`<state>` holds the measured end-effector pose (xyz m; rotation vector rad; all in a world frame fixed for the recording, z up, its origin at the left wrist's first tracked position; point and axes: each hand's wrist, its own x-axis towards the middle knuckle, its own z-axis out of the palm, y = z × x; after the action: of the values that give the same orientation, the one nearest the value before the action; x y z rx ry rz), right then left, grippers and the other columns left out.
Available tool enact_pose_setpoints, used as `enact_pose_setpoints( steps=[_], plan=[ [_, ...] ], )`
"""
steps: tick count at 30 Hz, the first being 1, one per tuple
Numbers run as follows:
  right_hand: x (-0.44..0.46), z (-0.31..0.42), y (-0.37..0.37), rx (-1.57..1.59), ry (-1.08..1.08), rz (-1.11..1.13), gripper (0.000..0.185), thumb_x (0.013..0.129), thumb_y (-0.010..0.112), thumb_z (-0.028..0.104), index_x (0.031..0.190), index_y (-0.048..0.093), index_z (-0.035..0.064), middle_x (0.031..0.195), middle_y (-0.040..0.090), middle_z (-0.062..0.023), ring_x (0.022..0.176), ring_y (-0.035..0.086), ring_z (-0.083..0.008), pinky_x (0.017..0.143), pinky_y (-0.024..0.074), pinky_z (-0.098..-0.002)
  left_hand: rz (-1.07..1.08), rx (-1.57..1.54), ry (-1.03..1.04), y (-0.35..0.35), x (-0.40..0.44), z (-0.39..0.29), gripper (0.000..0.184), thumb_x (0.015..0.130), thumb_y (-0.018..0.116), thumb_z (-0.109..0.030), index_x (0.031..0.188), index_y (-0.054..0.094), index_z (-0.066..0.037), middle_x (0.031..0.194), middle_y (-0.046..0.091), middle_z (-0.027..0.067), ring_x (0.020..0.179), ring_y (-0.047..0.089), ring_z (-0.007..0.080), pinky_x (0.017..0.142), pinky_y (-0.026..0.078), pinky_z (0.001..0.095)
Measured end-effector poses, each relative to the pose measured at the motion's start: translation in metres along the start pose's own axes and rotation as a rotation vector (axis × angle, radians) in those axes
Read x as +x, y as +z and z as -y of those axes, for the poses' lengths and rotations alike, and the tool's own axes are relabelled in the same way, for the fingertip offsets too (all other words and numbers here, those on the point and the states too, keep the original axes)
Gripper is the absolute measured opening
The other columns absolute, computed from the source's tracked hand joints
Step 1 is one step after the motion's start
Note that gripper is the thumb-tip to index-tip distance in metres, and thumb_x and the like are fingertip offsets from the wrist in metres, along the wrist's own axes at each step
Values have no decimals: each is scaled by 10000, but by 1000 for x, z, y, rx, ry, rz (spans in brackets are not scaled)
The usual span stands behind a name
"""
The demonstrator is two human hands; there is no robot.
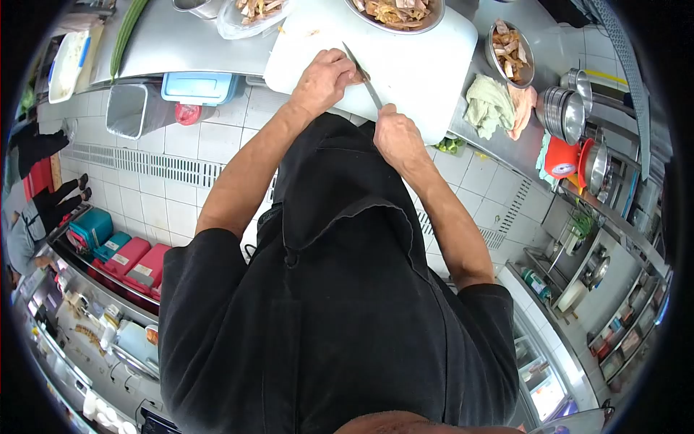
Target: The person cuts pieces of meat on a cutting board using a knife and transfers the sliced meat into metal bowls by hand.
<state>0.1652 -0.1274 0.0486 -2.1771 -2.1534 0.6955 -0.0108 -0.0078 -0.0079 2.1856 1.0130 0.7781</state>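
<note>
A knife (pixel 371 88) lies across the white cutting board (pixel 426 72), its blade pointing away from me. My right hand (pixel 397 136) is closed around its handle. To the left of the blade, my left hand (pixel 324 81) has its fingers curled together over a small brown piece (pixel 359 77), which touches the blade's side. Beyond the board's middle stands a metal bowl (pixel 397 29) filled with brownish meat pieces (pixel 397 10). A few small scraps (pixel 312 32) lie on the board's far left part.
A second bowl of pieces (pixel 510 54) stands right of the board, near a green cloth (pixel 490 105) and a pink cloth (pixel 521 111). Stacked metal bowls (pixel 561 116) and a red scale (pixel 561 159) are farther right. A plastic bag (pixel 249 29) lies left. Another person (pixel 32 235) stands far left.
</note>
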Motion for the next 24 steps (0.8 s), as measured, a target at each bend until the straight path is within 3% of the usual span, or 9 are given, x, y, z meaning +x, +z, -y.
enact_pose_setpoints(
  steps=[8, 13, 19, 24],
  plan=[
    [-19, 28, -51, -52, 15, 45, 91, 888, 520, 12, 877, 567, -65, 717, 682, -289, 707, 725, -433, 650, 601, -480, -70, -6, 29, 0, -4, 0, 110, 890, 684, -45, 997, 709, -47, 1051, 641, 122, 1009, 601, 333, 917, 501, 422],
    [6, 18, 4, -40, 10, -22, 90, 876, 536, 16, 879, 572, -67, 713, 681, -282, 723, 723, -438, 674, 599, -492, -42, -24, 45, -4, -3, 9, 106, 889, 679, -36, 992, 702, -39, 1041, 646, 116, 1003, 603, 327, 911, 506, 413],
    [-10, 43, -58, -23, 37, 35, 86, 873, 540, 15, 871, 573, -65, 731, 690, -286, 743, 728, -436, 686, 601, -490, -46, -14, 115, -4, -5, 13, 84, 876, 653, -15, 948, 677, -49, 1016, 637, 104, 990, 581, 322, 908, 507, 407],
    [0, 28, 4, -4, 83, -4, 92, 879, 527, 11, 871, 571, -70, 767, 695, -296, 754, 727, -446, 687, 604, -489, -65, -13, 121, -3, -6, 15, 82, 868, 653, -5, 937, 671, -45, 1015, 644, 98, 988, 583, 312, 901, 509, 404]
  ],
)
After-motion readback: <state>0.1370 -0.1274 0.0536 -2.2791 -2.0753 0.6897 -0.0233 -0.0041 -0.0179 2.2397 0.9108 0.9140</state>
